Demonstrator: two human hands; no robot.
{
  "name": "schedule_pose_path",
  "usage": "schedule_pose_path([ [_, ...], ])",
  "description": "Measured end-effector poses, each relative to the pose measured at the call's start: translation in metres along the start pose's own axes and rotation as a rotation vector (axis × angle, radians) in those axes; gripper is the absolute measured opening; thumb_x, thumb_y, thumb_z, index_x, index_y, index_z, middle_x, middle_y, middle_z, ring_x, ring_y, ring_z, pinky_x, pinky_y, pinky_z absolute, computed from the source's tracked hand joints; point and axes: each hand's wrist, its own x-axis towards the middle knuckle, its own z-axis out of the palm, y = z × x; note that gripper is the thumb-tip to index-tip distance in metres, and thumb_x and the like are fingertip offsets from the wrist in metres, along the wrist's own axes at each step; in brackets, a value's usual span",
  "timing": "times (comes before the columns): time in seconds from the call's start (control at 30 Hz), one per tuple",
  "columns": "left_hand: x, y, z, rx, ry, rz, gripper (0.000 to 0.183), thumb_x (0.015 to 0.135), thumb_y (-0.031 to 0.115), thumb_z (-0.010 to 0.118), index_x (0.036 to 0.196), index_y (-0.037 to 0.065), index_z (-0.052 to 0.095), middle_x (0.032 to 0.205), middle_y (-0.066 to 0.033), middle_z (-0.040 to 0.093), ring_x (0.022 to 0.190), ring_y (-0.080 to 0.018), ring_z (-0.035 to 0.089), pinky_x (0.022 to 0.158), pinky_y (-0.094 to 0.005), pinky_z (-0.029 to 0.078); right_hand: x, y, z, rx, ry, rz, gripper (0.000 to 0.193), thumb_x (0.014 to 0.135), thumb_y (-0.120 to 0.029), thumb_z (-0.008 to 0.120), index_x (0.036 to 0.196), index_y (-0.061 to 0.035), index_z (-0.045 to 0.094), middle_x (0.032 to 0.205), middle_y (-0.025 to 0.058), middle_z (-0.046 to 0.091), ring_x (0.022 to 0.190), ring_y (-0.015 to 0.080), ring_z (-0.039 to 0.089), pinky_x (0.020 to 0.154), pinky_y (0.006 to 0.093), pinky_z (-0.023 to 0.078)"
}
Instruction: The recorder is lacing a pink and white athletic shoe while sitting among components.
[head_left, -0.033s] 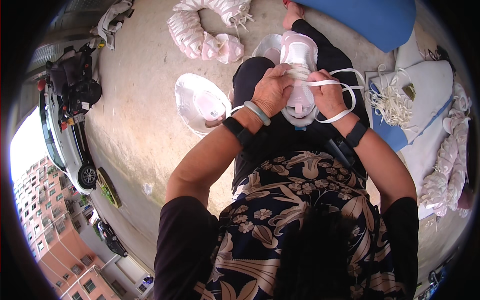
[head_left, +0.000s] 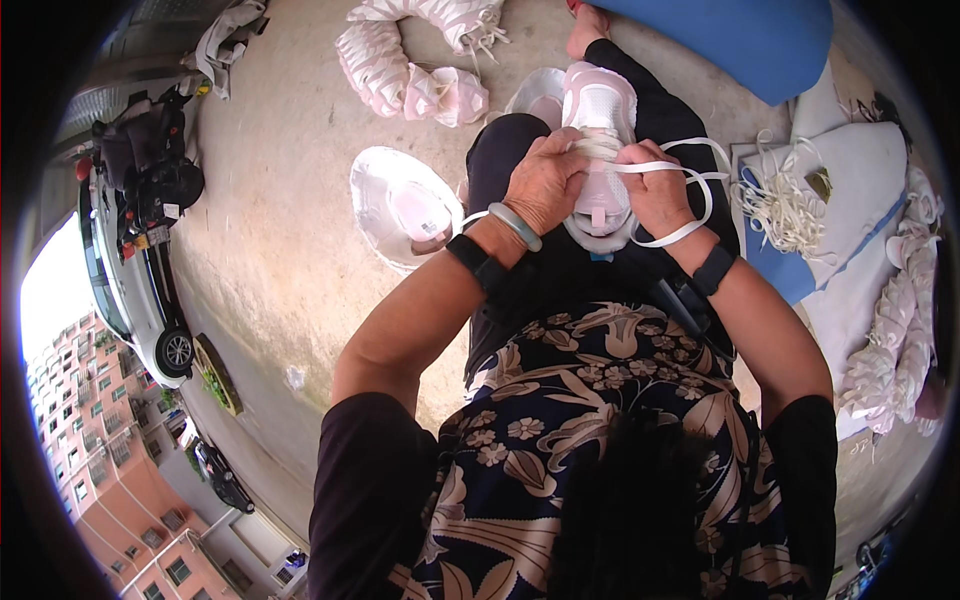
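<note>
A pink-and-white sneaker upper (head_left: 600,92) rests on my lap between my legs, toe pointing away from me. White shoelace (head_left: 598,146) runs in rows across its front opening. My left hand (head_left: 545,180) is closed at the left side of the lacing, its fingertips pressed in on the lace. On the other side my right hand (head_left: 658,192) pinches the lace close to the eyelets. A long loose loop of lace (head_left: 710,205) curves out to the right of that hand. What lies under the fingers is partly hidden.
A white-and-pink upper (head_left: 375,205) lies on the concrete at left. Beyond it is a curved row of nested uppers (head_left: 375,75). At right, a bundle of laces (head_left: 785,215) lies on white-and-blue sheeting (head_left: 865,165), with more stacked uppers (head_left: 885,340). A blue panel (head_left: 750,45) is at far right.
</note>
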Motion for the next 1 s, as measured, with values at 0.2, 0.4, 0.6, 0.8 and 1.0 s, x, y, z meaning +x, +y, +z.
schedule_pose_path([
  [0.2, 0.004, 0.0, -0.004, 0.001, 0.0, -0.027, 0.022, 0.066, 0.003, 0.063, 0.088, 0.005, 0.063, 0.111, -0.0133, 0.053, 0.097, -0.0307, 0.054, 0.082, -0.0344, 0.045, 0.004, 0.001, 0.001, -0.012, -0.012, 0.027, 0.006, 0.074, -0.008, 0.055, 0.078, -0.011, 0.052, 0.075, 0.0084, 0.053, 0.07, 0.0321, 0.054, 0.064, 0.0416, 0.041],
  [0.4, 0.005, -0.003, 0.0, -0.001, 0.019, -0.014, 0.023, 0.066, 0.003, 0.062, 0.089, 0.005, 0.063, 0.11, -0.0124, 0.053, 0.095, -0.0306, 0.052, 0.082, -0.0349, 0.045, 0.005, -0.004, 0.006, -0.156, 0.012, -0.054, 0.008, 0.073, -0.008, 0.056, 0.079, -0.0114, 0.052, 0.078, 0.0077, 0.054, 0.071, 0.0309, 0.054, 0.064, 0.0407, 0.041],
  [0.6, 0.007, -0.004, -0.003, 0.015, -0.006, -0.005, 0.023, 0.065, 0.002, 0.062, 0.088, 0.006, 0.063, 0.109, -0.0119, 0.053, 0.093, -0.03, 0.053, 0.08, -0.0348, 0.045, 0.007, 0.002, -0.002, -0.052, -0.064, -0.004, 0.007, 0.074, -0.009, 0.055, 0.081, -0.0111, 0.053, 0.079, 0.0079, 0.054, 0.072, 0.031, 0.054, 0.066, 0.0407, 0.041],
  [0.8, 0.006, -0.006, -0.001, -0.023, -0.007, -0.031, 0.019, 0.066, 0.004, 0.062, 0.084, 0.007, 0.065, 0.107, -0.0102, 0.055, 0.092, -0.0292, 0.054, 0.08, -0.0344, 0.046, 0.011, 0.002, -0.008, 0.02, -0.105, -0.062, 0.006, 0.075, -0.007, 0.054, 0.081, -0.0077, 0.054, 0.078, 0.0111, 0.054, 0.073, 0.0331, 0.055, 0.062, 0.0403, 0.043],
  [1.0, 0.008, -0.009, 0.005, -0.001, 0.055, -0.021, 0.015, 0.066, 0.005, 0.063, 0.081, 0.007, 0.065, 0.104, -0.0099, 0.056, 0.088, -0.0292, 0.056, 0.076, -0.0342, 0.047, 0.018, 0.015, -0.012, 0.219, -0.26, 0.032, 0.009, 0.075, -0.003, 0.055, 0.083, -0.002, 0.055, 0.082, 0.0133, 0.053, 0.074, 0.0283, 0.054, 0.066, 0.0337, 0.043],
])
